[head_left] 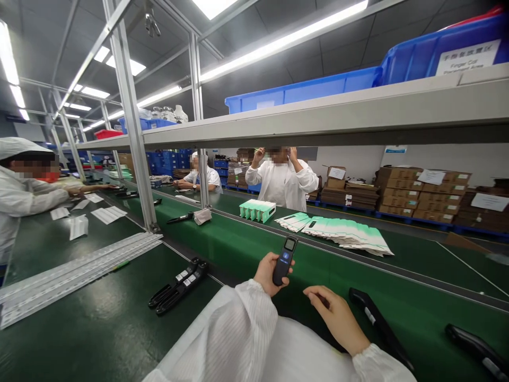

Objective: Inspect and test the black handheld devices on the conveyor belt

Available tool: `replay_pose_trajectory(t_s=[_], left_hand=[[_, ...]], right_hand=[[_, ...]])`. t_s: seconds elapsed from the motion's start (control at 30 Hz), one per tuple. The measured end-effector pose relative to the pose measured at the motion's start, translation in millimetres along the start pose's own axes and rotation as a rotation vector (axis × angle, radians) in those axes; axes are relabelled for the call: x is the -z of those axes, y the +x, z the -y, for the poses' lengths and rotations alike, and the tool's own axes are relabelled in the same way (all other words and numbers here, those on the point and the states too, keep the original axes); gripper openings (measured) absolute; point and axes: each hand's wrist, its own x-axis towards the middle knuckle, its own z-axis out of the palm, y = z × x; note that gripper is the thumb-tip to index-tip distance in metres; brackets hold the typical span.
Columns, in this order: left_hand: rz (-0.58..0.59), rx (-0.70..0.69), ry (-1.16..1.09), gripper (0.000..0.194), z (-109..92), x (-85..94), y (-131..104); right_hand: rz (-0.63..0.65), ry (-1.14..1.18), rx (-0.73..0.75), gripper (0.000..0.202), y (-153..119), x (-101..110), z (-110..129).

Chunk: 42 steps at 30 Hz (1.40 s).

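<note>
- Workshop room, ceiling strip lights, metal-frame shelf (318,114) over a dark green tabletop (99,318) and a brighter green strip (238,241).
- Handheld device (281,268): one, black, slim, rounded; small screen (290,243) up top, blue button (286,255) below. Light print under button, too small to read. Held upright-ish, slightly tilted, above the green strip.
- Left hand (267,273): gripping the device around its body.
- Right hand (336,315): fingers loosely bent, not closed on anything; near the device, apart from it.
- Black handles, left side (178,286): two, side by side on the tabletop, white labels, text unreadable.
- Black handles, right side (377,323): two, apart from each other, white label on each.
- Green-and-white boxes (262,209): small upright cluster, roughly four or five, past the green strip.
- Flat green-and-white cartons (345,233): two fanned groups, pieces overlap, can't count.
- Blue bins (401,58) on the shelf: label (469,57) has Chinese characters plus "Finger Cot", next line partly cut off.
- Crumpled greyish cloth (202,216): one, beside a dark tool (180,218).
- Other people: three in white; one left (24,196), one seated behind (204,178), one facing, arms raised (282,180).
</note>
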Motion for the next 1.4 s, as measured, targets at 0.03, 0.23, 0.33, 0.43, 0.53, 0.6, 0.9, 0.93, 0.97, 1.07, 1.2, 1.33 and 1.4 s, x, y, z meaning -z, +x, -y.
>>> replay_pose_trajectory(t_s=[0.03, 0.23, 0.33, 0.43, 0.53, 0.6, 0.9, 0.93, 0.97, 1.07, 1.2, 1.33, 1.4], left_hand=[[0.030, 0.015, -0.046, 0.034, 4, -5.4, -1], [0.102, 0.059, -0.059, 0.047, 19, -25.9, -6], [0.116, 0.063, -0.066, 0.044, 24, -32.5, -8], [0.107, 0.044, -0.075, 0.039, 27, -37.2, -9], [0.102, 0.029, -0.059, 0.038, 29, -38.7, -11], [0.104, 0.027, -0.034, 0.037, 30, -38.8, -11], [-0.094, -0.352, 0.398, 0.037, 45, -50.1, -15], [-0.095, -0.448, 0.484, 0.041, 46, -51.2, -16], [-0.089, -0.529, 0.559, 0.043, 48, -51.8, -16], [-0.055, -0.653, 0.718, 0.046, 52, -51.5, -18], [-0.006, -0.692, 0.827, 0.047, 56, -50.4, -21], [0.039, -0.664, 0.805, 0.043, 58, -49.3, -18], [-0.007, -0.606, 0.709, 0.036, 56, -47.5, -15]], right_hand=[[-0.003, 0.025, -0.001, 0.028, 0, 0, 0], [-0.056, 0.150, -0.004, 0.027, 4, -3, -4], [-0.094, 0.202, -0.015, 0.030, 5, -2, -5], [-0.113, 0.200, -0.032, 0.034, 7, 0, -6], [-0.156, 0.231, -0.061, 0.036, 7, 2, -5], [-0.202, 0.281, -0.092, 0.038, 7, 4, -4], [-0.278, 0.560, -0.218, 0.048, 8, 9, 5], [-0.268, 0.610, -0.230, 0.049, 7, 9, 6], [-0.260, 0.655, -0.239, 0.049, 7, 9, 8], [-0.236, 0.754, -0.247, 0.049, 5, 8, 16], [-0.209, 0.827, -0.238, 0.047, 4, 9, 23], [-0.264, 0.857, -0.264, 0.041, 4, 10, 21], [-0.268, 0.843, -0.270, 0.039, 5, 10, 18]])
